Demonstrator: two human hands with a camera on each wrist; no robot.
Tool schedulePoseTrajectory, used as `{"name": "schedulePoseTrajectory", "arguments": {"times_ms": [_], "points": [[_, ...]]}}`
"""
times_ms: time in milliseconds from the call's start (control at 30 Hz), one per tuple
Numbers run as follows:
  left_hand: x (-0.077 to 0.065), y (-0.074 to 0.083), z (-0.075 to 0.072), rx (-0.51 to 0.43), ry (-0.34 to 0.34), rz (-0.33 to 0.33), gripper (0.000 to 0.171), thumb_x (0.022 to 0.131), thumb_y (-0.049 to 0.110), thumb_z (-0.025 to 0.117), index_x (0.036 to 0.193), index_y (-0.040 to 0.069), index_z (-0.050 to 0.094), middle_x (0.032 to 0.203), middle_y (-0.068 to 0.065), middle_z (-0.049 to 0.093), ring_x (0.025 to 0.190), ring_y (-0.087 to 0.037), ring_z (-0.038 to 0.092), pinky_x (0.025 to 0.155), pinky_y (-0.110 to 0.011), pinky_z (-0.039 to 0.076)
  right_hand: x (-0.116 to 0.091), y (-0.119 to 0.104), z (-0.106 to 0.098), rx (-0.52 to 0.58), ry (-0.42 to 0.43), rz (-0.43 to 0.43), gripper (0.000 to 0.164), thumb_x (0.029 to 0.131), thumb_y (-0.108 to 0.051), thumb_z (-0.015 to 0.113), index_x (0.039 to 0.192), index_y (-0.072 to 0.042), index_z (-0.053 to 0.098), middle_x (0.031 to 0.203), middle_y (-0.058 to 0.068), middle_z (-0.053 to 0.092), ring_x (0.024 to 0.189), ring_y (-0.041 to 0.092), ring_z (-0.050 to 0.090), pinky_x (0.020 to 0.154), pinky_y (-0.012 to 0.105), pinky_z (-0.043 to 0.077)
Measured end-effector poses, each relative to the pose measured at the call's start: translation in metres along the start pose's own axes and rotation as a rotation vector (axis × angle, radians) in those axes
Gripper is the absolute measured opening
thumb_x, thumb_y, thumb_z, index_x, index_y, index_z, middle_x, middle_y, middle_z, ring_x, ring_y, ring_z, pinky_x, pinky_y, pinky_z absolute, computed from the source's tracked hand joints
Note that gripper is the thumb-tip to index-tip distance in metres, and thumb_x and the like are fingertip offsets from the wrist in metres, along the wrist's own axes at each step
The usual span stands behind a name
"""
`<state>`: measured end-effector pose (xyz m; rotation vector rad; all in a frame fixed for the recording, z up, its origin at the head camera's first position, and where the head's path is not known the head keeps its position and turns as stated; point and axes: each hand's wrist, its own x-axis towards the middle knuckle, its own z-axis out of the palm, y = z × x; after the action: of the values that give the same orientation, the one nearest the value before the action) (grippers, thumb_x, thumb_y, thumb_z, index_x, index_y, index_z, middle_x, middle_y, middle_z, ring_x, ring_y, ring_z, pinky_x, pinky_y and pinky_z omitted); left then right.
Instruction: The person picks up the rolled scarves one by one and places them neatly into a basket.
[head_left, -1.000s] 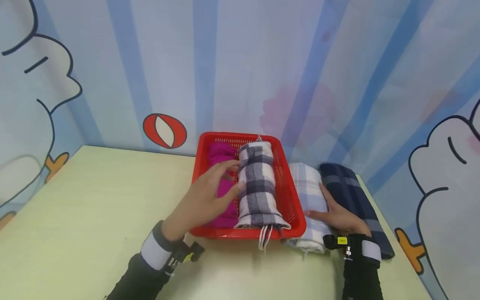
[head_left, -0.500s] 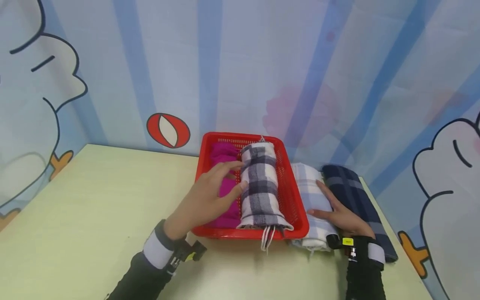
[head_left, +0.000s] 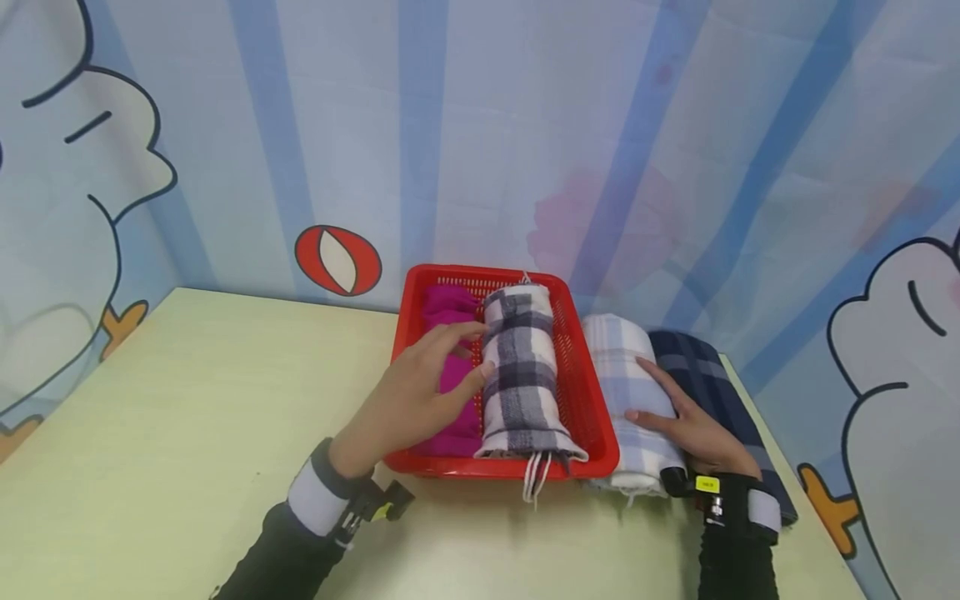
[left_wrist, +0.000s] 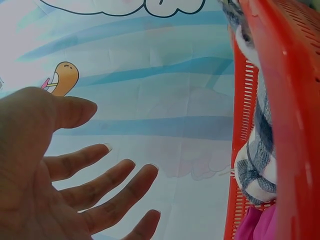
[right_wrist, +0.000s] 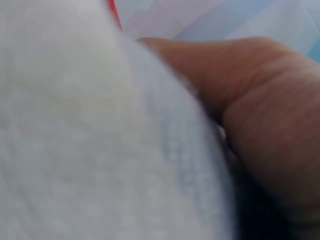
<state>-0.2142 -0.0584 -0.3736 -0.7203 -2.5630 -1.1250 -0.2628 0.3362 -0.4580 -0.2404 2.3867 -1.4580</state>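
Note:
My left hand (head_left: pixel 412 392) hovers above the red basket (head_left: pixel 596 417), fingers spread and holding nothing; the left wrist view shows its loosely bent fingers (left_wrist: pixel 122 195) apart from everything. In the basket, a magenta cloth roll (head_left: pixel 450 310) lies on the left, partly hidden by that hand. Beside it lies a rolled black-and-white checked scarf (head_left: pixel 519 358), its fringe hanging over the front rim. My right hand (head_left: pixel 697 429) grips a rolled white and pale-blue plaid scarf (head_left: pixel 622 367) just right of the basket. Pale woven cloth (right_wrist: pixel 100 130) fills the right wrist view, blurred, with the thumb beside it.
A navy plaid roll (head_left: pixel 693 358) lies at the table's right edge, partly behind my right hand. The pale yellow table (head_left: pixel 187 433) meets a printed blue curtain (head_left: pixel 487 125) at the back. Bare tabletop extends left of the basket.
The pale plaid scarf has shifted slightly up and right under my right hand, which moved right with it. My left hand and the basket's contents keep their places; the camera view has shifted slightly.

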Motion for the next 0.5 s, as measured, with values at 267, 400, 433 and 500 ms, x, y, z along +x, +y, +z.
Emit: {"name": "schedulePoseTrajectory", "arguments": {"times_ms": [267,400,433,500], "points": [[0.0003,0.0014,-0.0004,-0.006,0.003,0.001,0.056,0.093,0.030,0.069,0.141,0.011,0.048,0.133,-0.006,0.059,0.121,-0.022,0.058,0.097,-0.043,0.057,-0.0039,-0.0049,-0.0055,0.052,0.029,0.024,0.084,0.099,-0.028,0.062,0.158,-0.042,0.004,0.158,0.020,0.012,0.114,0.027,0.057,0.085,0.036,0.058],[0.0005,0.0023,-0.0015,-0.016,0.023,0.009,0.055,0.092,0.028,0.070,0.140,0.011,0.049,0.131,-0.006,0.059,0.118,-0.020,0.058,0.094,-0.041,0.058,-0.0045,-0.0052,-0.0070,0.113,0.037,0.034,0.081,0.100,-0.028,0.059,0.158,-0.043,0.004,0.148,0.022,0.025,0.092,0.016,0.068,0.080,0.035,0.059],[0.0006,0.0021,-0.0019,-0.019,0.032,0.015,0.055,0.092,0.027,0.070,0.140,0.011,0.049,0.130,-0.006,0.059,0.117,-0.020,0.059,0.093,-0.041,0.058,-0.0047,-0.0057,-0.0070,0.124,0.041,0.038,0.081,0.100,-0.028,0.059,0.158,-0.044,0.004,0.145,0.022,0.028,0.091,0.016,0.069,0.080,0.035,0.059],[0.0006,0.0017,-0.0026,-0.026,0.051,0.030,0.054,0.092,0.025,0.070,0.140,0.010,0.050,0.129,-0.006,0.060,0.116,-0.020,0.060,0.092,-0.040,0.059,-0.0053,-0.0070,-0.0069,0.145,0.052,0.043,0.081,0.100,-0.028,0.059,0.157,-0.046,0.004,0.137,0.020,0.036,0.089,0.017,0.070,0.079,0.038,0.060]]}}
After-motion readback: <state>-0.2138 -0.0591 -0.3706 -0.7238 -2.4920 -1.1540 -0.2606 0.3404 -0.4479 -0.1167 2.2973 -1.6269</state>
